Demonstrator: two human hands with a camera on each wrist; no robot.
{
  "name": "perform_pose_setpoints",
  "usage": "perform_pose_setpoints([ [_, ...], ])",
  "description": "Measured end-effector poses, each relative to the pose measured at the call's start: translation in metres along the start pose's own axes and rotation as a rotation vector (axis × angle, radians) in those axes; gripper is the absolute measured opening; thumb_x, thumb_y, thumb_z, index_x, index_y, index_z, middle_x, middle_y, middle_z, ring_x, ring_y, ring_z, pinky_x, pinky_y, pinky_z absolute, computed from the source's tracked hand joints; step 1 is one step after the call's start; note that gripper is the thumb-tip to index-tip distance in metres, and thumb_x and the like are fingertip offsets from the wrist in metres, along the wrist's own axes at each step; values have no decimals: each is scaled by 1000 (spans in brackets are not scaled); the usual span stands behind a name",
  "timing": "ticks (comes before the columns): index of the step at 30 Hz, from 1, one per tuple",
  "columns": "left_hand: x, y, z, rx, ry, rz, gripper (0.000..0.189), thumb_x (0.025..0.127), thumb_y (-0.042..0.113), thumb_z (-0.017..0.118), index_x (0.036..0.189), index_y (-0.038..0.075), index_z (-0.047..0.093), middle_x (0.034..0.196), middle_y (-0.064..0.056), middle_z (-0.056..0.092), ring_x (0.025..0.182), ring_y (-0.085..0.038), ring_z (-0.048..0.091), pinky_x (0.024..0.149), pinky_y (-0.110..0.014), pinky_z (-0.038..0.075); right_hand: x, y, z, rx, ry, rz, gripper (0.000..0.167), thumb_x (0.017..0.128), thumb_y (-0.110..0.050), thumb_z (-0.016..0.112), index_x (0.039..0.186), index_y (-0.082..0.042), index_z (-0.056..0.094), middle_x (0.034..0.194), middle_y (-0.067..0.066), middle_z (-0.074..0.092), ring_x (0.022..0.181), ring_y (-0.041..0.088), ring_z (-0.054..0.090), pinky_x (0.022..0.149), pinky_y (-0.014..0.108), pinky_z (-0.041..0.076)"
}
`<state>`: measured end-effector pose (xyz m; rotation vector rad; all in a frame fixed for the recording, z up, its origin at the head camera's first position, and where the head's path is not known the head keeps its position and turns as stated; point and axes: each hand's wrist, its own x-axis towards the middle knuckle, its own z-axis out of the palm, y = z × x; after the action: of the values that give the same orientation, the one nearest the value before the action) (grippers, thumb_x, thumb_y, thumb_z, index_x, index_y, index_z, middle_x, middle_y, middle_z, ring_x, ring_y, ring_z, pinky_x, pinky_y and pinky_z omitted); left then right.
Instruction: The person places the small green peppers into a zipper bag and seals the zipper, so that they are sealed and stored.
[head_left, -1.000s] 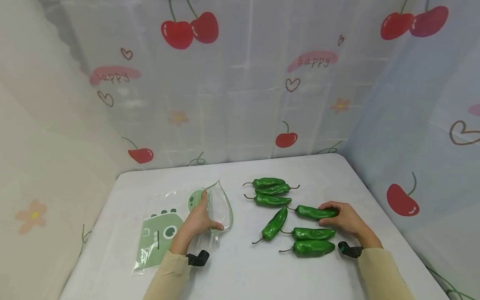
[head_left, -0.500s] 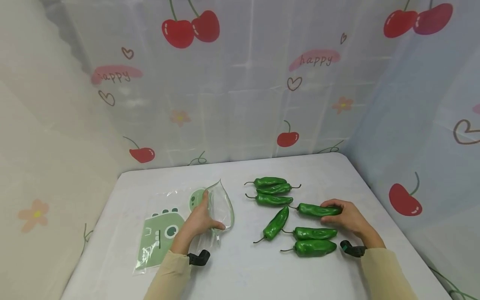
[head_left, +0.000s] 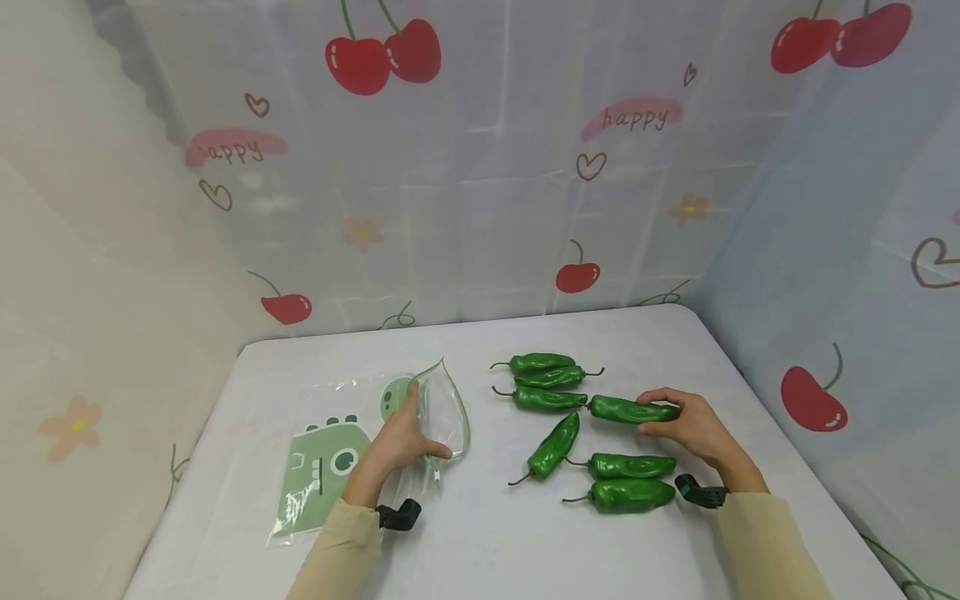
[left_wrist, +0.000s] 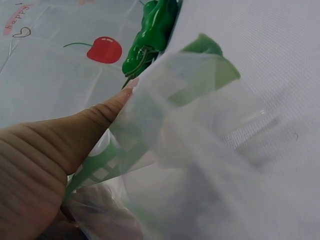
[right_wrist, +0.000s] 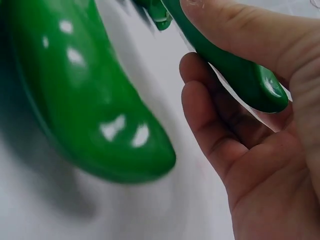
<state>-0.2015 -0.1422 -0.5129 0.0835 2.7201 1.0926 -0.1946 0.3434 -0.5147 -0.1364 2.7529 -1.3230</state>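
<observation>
The green pepper (head_left: 626,409) points its stem to 9 o'clock, your right hand (head_left: 693,425) pinching its blunt end; grip lightly, clear of the 2 peppers (head_left: 633,467) at 6 o'clock. At 9 o'clock, your left hand (head_left: 399,440) holds the clear bag (head_left: 447,421); brace its mouth wide.

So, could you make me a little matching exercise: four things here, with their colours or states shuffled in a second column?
Things
1. Left grip
2. Tabletop
3. Right grip
4. Printed face

Colours or states
A. holding a pepper by its stemless end
B. green
C. spread at the open mouth of a clear bag
D. white

Right pairs: 1-C, 2-D, 3-A, 4-B
</observation>
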Motion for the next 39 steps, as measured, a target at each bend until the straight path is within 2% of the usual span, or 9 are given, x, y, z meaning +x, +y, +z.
perform_pose_setpoints([
  [7, -1, 1, 1, -6, -3, -3, 149, 61, 32, 101, 165, 2, -1, 159, -35, 33, 139, -47, 48, 110, -59, 44, -1, -13, 4, 28, 5, -16, 48, 81, -20, 90, 123, -9, 71, 125, 17, 68, 97, 15, 61, 77, 25, 54],
  [20, -1, 3, 1, -1, 5, -3, 148, 61, 31, 101, 165, 3, -1, 158, -35, 36, 138, -47, 49, 109, -58, 44, 5, -24, 22, 108, 25, -131, 43, 81, -14, 89, 120, -9, 72, 118, 9, 70, 91, 7, 64, 73, 25, 55],
  [26, -1, 3, 0, 3, 4, 8, 149, 60, 31, 101, 165, 2, 0, 157, -36, 36, 138, -48, 49, 110, -58, 44, 5, -29, 31, 142, 2, -139, 43, 82, -14, 88, 122, -7, 72, 124, 16, 70, 91, 6, 65, 74, 24, 56],
  [32, -1, 5, 0, -4, 3, 13, 148, 61, 30, 101, 165, 1, -1, 156, -36, 37, 138, -47, 49, 111, -57, 43, 7, -35, 40, 197, -17, -154, 44, 82, -11, 87, 123, -6, 72, 128, 18, 69, 95, 8, 65, 76, 23, 56],
  [39, -1, 3, 0, 5, 13, 14, 148, 60, 30, 102, 164, -1, 1, 154, -38, 39, 136, -48, 51, 109, -58, 44, 10, -44, 48, 183, -11, -168, 42, 82, -13, 88, 121, -8, 73, 125, 17, 70, 97, 14, 65, 79, 22, 55],
])
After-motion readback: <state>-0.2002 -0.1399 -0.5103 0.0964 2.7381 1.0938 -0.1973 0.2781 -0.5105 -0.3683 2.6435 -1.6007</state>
